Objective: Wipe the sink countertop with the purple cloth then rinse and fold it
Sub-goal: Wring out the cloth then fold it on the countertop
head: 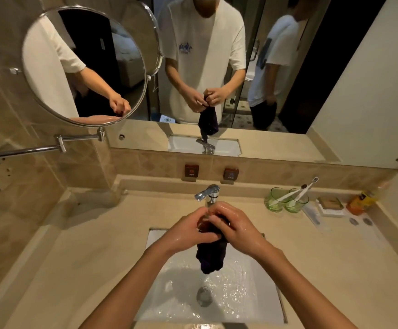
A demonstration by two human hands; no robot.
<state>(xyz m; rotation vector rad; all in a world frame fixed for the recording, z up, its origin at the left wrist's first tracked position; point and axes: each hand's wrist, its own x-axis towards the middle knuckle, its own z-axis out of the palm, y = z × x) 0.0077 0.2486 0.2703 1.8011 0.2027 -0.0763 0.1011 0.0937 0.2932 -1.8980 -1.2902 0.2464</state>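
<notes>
The dark purple cloth (211, 256) hangs bunched and wet over the white sink (176, 290), just below the chrome faucet (208, 192). My left hand (189, 230) and my right hand (234, 227) both grip the cloth's top end, fingers curled round it, close together in front of the spout. Both hands look wet. Water ripples across the basin around the drain (204, 296). The beige countertop (93, 257) surrounds the sink.
Two green glasses (285, 200) with toothbrushes, a soap dish (331, 205) and an orange bottle (359, 203) stand at the back right. A round swing-arm mirror (84, 65) juts from the left wall. Hot and cold signs sit behind the faucet.
</notes>
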